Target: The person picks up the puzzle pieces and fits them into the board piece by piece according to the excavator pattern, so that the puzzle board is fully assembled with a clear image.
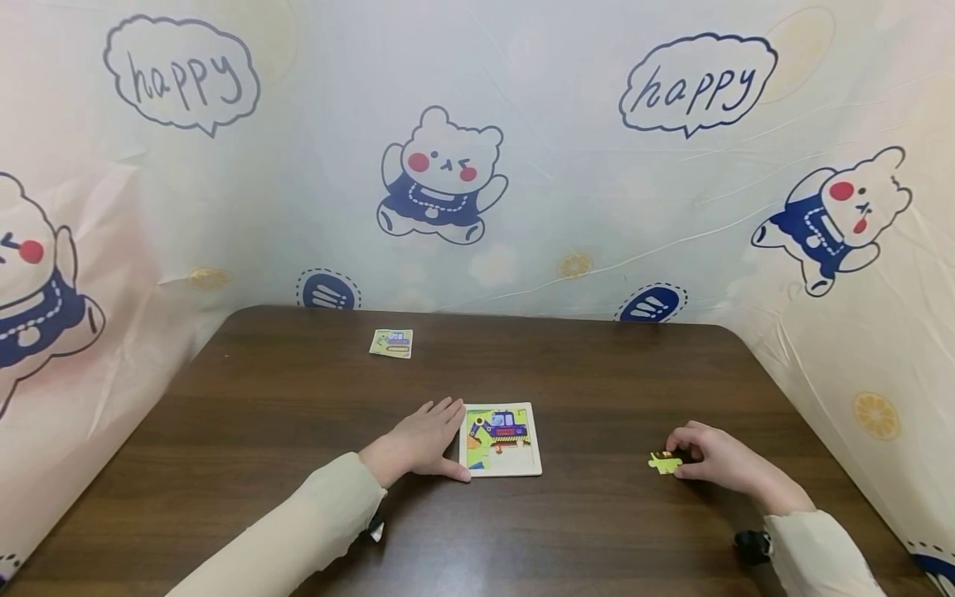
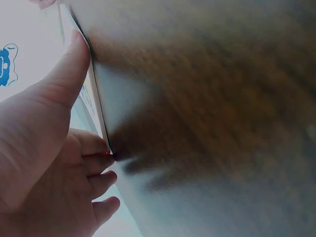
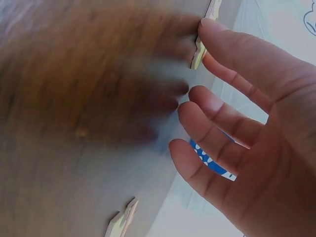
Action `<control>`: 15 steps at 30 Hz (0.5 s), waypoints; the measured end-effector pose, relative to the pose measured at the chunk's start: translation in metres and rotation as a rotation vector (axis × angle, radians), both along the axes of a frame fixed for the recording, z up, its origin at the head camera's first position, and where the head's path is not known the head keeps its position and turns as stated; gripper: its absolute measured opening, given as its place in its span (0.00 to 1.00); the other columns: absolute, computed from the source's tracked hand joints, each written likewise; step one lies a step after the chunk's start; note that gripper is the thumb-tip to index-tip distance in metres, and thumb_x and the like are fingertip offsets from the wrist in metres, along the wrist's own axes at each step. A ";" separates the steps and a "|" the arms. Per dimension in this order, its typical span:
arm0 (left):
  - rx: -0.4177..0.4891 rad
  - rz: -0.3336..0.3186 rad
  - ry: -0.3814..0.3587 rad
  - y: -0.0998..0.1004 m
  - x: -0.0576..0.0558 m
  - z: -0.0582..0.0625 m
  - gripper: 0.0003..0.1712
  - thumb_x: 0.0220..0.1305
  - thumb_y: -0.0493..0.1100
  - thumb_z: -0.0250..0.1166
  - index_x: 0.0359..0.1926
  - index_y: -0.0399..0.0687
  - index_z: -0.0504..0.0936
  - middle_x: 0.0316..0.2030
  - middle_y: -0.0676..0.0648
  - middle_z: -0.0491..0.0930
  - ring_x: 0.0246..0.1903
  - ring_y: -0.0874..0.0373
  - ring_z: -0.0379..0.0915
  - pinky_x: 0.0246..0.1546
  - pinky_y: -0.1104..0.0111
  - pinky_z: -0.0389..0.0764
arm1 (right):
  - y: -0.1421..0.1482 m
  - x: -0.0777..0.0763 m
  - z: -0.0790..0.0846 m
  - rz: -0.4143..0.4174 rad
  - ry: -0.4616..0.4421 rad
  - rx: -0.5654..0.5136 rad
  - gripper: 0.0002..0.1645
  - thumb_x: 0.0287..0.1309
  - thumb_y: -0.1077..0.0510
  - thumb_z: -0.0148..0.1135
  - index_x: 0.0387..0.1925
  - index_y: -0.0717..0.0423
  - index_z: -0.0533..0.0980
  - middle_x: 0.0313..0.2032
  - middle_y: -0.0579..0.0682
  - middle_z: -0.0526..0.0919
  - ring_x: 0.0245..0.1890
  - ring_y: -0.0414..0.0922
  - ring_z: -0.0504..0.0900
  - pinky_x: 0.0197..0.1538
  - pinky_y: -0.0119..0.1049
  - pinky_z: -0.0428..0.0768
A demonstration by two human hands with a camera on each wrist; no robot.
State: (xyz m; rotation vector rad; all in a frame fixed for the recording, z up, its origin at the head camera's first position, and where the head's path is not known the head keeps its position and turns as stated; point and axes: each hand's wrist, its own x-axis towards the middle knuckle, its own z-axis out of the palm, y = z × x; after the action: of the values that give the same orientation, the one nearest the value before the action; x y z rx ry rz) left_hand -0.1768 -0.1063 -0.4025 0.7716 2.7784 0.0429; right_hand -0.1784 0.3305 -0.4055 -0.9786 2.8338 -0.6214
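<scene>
A square jigsaw puzzle board with a white border lies on the table, showing a blue vehicle on green; its lower part shows bare pale backing. My left hand rests along its left edge, thumb at the near corner. In the left wrist view that hand's thumb touches the board's side, fingers extended. Off to the right, my right hand pinches a yellow-green puzzle piece between thumb and index finger, low over the table. The right wrist view shows the pinched piece edge-on, other fingers loosely bent.
A small picture card with a similar vehicle lies near the table's back edge. Another small piece-like shape shows low in the right wrist view. The brown table meets a printed cloth at the back and sides.
</scene>
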 end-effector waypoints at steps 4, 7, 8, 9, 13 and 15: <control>-0.001 -0.002 0.002 0.000 0.000 -0.001 0.58 0.47 0.72 0.60 0.67 0.35 0.57 0.67 0.40 0.54 0.67 0.48 0.46 0.64 0.56 0.50 | 0.000 -0.001 0.000 0.013 -0.002 0.000 0.13 0.43 0.60 0.72 0.30 0.48 0.75 0.29 0.41 0.70 0.27 0.40 0.68 0.28 0.34 0.70; -0.003 -0.001 0.001 0.000 -0.001 -0.002 0.58 0.47 0.72 0.60 0.67 0.35 0.57 0.67 0.41 0.54 0.67 0.48 0.46 0.64 0.56 0.50 | -0.001 -0.001 0.001 0.014 -0.001 -0.001 0.13 0.43 0.60 0.72 0.29 0.48 0.75 0.29 0.41 0.70 0.27 0.40 0.68 0.28 0.34 0.70; -0.005 -0.001 0.002 0.000 -0.001 -0.002 0.58 0.47 0.72 0.60 0.67 0.35 0.57 0.67 0.41 0.54 0.67 0.48 0.46 0.64 0.56 0.50 | -0.001 -0.001 0.001 0.013 0.001 -0.001 0.13 0.42 0.60 0.72 0.29 0.48 0.75 0.29 0.41 0.70 0.27 0.40 0.68 0.28 0.34 0.70; -0.007 -0.001 0.003 0.000 -0.001 -0.003 0.58 0.47 0.73 0.60 0.67 0.35 0.57 0.67 0.41 0.54 0.67 0.48 0.46 0.64 0.56 0.50 | -0.001 -0.001 0.001 0.013 0.001 -0.001 0.13 0.42 0.60 0.72 0.29 0.48 0.75 0.29 0.41 0.70 0.27 0.40 0.68 0.28 0.34 0.70; -0.015 -0.003 0.008 -0.001 -0.002 -0.004 0.58 0.47 0.73 0.59 0.67 0.36 0.57 0.67 0.41 0.54 0.67 0.48 0.46 0.64 0.56 0.51 | -0.001 -0.001 0.001 0.010 0.002 0.001 0.13 0.42 0.60 0.72 0.29 0.48 0.75 0.29 0.41 0.70 0.27 0.40 0.68 0.28 0.34 0.71; -0.016 -0.005 0.008 -0.001 -0.002 -0.004 0.58 0.47 0.73 0.59 0.67 0.36 0.57 0.67 0.41 0.54 0.67 0.48 0.46 0.64 0.56 0.51 | -0.001 -0.001 0.001 0.005 -0.001 0.001 0.13 0.42 0.60 0.72 0.29 0.48 0.75 0.29 0.41 0.71 0.27 0.40 0.68 0.28 0.35 0.71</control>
State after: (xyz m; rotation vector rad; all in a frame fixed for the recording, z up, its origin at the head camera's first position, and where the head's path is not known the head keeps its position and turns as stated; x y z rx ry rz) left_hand -0.1786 -0.1068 -0.4067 0.7765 2.7813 0.0168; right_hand -0.1795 0.3298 -0.4046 -0.9848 2.8295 -0.6190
